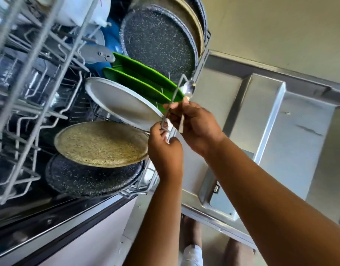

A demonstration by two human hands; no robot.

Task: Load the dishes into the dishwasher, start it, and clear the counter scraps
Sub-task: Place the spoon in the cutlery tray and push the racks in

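Right hand pinches a metal spoon by its handle, bowl up, just beside the lower rack's front rim; my left hand curls around a wire of that rim.

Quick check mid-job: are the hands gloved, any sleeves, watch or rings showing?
No gloves: left hand and right hand are bare. Left forearm and right forearm are bare too, no sleeves up to the frame edge. No watch, bracelet or ring shows.
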